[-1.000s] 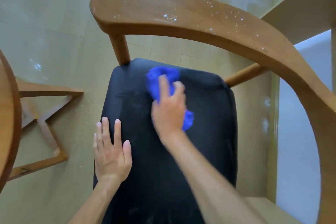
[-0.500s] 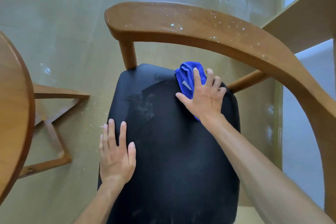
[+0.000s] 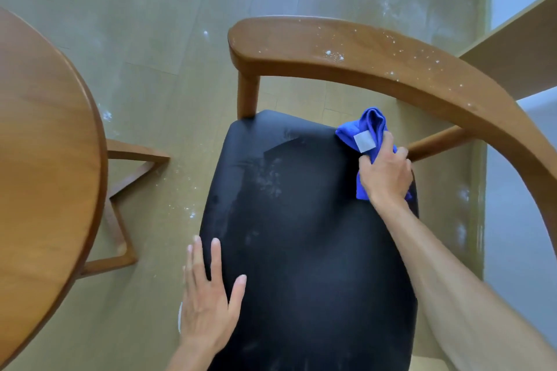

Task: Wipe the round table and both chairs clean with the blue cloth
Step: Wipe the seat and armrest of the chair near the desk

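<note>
The right hand (image 3: 384,176) grips the blue cloth (image 3: 369,135) at the far right corner of the black seat (image 3: 307,250), fingers curled round the bunched fabric so that its upper folds stick out past the knuckles toward the chair's curved wooden backrest (image 3: 376,63). A pale label (image 3: 363,141) shows on the cloth just beside the thumb. The lower edge of the cloth lies under the palm against the seat. The left hand (image 3: 208,304) rests flat on the near left edge of the seat, fingers straight and slightly apart, thumb spread toward the middle of the cushion, holding nothing; its outer fingers overhang the seat's edge. The seat bears faint pale smears near its far middle, and a dull streak runs down its left part. White specks dot the top of the backrest, thickest toward its right half. One wooden post (image 3: 248,96) drops from the backrest's left end to the seat's far left corner, and another spindle (image 3: 437,141) meets the seat just beyond the cloth. The round table (image 3: 45,144) fills the left side, well apart from both hands, with its angled wooden base (image 3: 120,190) showing beneath it. The floor (image 3: 165,24) carries scattered white crumbs between table and chair.
</note>
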{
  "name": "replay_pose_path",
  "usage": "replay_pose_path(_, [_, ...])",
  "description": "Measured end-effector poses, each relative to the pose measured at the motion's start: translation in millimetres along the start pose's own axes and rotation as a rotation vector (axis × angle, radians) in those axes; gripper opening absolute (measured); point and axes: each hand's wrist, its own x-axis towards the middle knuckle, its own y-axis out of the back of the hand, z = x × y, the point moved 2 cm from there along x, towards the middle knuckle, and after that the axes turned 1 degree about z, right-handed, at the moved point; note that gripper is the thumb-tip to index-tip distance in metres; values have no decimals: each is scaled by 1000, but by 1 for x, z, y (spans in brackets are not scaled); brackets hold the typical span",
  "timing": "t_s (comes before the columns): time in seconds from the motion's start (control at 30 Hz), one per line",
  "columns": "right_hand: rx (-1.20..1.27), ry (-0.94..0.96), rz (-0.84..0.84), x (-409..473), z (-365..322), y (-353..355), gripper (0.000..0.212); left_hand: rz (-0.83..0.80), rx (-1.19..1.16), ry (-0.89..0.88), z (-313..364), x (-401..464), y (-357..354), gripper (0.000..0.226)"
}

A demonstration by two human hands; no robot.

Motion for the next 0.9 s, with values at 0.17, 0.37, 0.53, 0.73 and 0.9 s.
replay_pose_path(0.17, [-19,394,104,-93,-102,-31,53,-21,-74,-24,-4,-2,-6,83])
replay_pose_path(0.37, [-2,1234,77,-174,-94,-40,43,-97,-217,44,-9,-6,2,99])
replay_pose_path(0.53, [-174,1021,373,-44,-135,-23,35,-41,-298,65,-3,-14,9,105])
replay_pose_path(0.73, [-118,757,249,-76,-142,-30,46,-92,-412,386,1,-16,14,131])
replay_pose_path(0.9, [-91,1225,-20,-190,-100,-41,44,-131,-430,487,-6,-9,13,130])
